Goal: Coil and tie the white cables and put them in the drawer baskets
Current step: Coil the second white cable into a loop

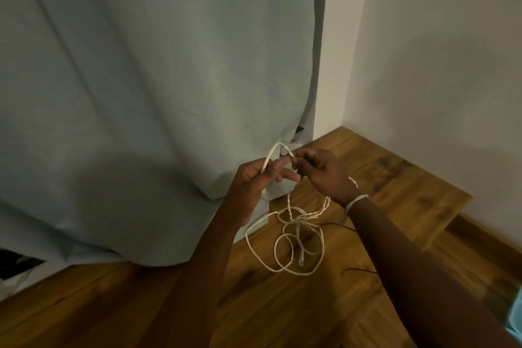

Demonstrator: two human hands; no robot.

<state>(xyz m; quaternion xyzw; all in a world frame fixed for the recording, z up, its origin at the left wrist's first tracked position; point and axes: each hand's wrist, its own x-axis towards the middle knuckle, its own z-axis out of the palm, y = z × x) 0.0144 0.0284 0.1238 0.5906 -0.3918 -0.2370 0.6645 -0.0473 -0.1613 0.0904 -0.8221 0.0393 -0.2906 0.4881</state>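
A white cable hangs in loose, partly twisted loops below my hands, over a wooden floor. My left hand grips one stretch of it, and a short arch of cable rises above my fingers. My right hand pinches the cable's end right beside the left fingertips. More of the cable is wrapped around my right wrist. A connector dangles at the bottom of the loops. No drawer or basket is in view.
A pale blue-grey cloth drapes down to the floor on the left and behind my hands. A white wall meets the wooden floor in a corner on the right. A thin dark wire lies on the floor.
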